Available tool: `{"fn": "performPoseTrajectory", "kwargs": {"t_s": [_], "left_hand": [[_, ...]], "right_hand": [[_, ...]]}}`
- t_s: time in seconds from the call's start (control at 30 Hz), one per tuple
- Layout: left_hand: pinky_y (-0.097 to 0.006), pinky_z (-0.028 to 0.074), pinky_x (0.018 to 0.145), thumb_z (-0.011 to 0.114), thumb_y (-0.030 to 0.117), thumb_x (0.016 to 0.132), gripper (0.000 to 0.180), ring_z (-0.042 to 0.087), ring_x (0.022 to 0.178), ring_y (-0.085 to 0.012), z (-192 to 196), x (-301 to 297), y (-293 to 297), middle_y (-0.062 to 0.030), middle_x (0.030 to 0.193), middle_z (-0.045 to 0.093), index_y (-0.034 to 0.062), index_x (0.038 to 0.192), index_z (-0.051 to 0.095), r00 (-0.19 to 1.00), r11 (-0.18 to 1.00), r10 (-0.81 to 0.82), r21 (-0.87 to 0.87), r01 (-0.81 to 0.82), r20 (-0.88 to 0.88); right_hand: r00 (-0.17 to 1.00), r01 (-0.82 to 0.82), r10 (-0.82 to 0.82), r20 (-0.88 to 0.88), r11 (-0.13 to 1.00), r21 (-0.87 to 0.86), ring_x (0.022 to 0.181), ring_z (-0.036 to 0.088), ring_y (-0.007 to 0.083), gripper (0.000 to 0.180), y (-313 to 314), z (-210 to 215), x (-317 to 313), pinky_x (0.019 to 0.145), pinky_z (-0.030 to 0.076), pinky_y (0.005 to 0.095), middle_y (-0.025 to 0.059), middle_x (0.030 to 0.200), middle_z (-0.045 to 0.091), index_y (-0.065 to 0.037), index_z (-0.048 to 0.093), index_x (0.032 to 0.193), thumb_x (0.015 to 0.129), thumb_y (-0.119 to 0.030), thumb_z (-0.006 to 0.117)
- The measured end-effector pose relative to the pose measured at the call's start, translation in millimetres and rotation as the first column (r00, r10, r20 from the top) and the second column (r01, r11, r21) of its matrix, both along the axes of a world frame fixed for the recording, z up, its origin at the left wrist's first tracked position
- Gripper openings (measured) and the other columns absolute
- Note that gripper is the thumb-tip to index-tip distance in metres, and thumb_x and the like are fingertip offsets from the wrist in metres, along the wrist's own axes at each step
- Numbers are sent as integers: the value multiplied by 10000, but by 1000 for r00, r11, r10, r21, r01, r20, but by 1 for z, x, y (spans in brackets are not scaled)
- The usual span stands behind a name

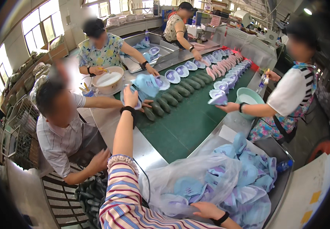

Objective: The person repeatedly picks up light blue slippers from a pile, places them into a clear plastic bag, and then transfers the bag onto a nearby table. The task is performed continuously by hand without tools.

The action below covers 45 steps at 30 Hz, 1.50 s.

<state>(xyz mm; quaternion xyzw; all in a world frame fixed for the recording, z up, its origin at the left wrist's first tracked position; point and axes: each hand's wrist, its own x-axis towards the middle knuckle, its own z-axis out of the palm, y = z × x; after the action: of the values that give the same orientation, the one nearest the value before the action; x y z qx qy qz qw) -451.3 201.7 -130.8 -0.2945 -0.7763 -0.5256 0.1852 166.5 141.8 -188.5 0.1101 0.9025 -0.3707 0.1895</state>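
Observation:
My left hand (pixel 131 97) reaches far forward to the conveyor's near left end, its fingers closed on a pale blue shoe upper (pixel 136 104). Just beyond it, a stack of blue uppers (pixel 146 84) is smeared by motion; whether my hand also holds it is unclear. A co-worker's hand (pixel 146 105) touches the dark green shoe lasts (pixel 168 99) beside my hand. Low in the view, my right hand (pixel 207 211) lies with fingers stretched out at the edge of a clear plastic bag (pixel 157 179). Blue and lilac uppers (pixel 249 173) fill the bag and the metal bin around it.
On the green conveyor (pixel 180 129) run rows of lasts, pink pieces (pixel 220 68) and lilac-lined uppers (pixel 182 71). Co-workers stand along both sides. A cream basin (pixel 107 79) stands left, a green basin (pixel 249 95) right. A crate of dark lasts (pixel 90 198) is at lower left.

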Motion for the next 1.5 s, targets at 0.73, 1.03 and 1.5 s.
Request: {"fn": "performPoseTrajectory", "kwargs": {"t_s": [0.73, 1.03, 1.5], "left_hand": [[-440, 401, 998, 708, 269, 762, 751, 341, 1286, -402, -79, 388, -67, -219, 1406, 309, 55, 1374, 329, 424, -102, -809, -809, 579, 406], [-444, 389, 995, 759, 394, 671, 893, 392, 1235, -415, -116, 430, 28, -260, 1309, 412, -21, 1326, 317, 440, 225, -808, -486, 845, 391], [-388, 437, 923, 792, 83, 592, 885, 495, 1125, -348, -115, 375, -45, -205, 1224, 427, 55, 1320, 290, 181, 129, -908, -160, 979, 379]], "right_hand": [[818, 482, -562, -126, 548, 684, 971, 570, 341, 558, 81, 61, 31, 763, 498, 434, 173, 1058, 545, -59, 525, 1138, 715, -353, 740], [781, 624, -603, -163, 741, 249, 1062, 560, 437, 1235, 152, -2, 14, 898, 467, 401, 370, 1178, 508, 123, 106, 1393, 593, -527, 788], [622, 653, -783, -23, 534, -536, 968, 635, 239, 431, 107, 5, -20, 835, 501, 336, 142, 1049, 654, -23, 601, 1160, 746, 63, 514]]}}
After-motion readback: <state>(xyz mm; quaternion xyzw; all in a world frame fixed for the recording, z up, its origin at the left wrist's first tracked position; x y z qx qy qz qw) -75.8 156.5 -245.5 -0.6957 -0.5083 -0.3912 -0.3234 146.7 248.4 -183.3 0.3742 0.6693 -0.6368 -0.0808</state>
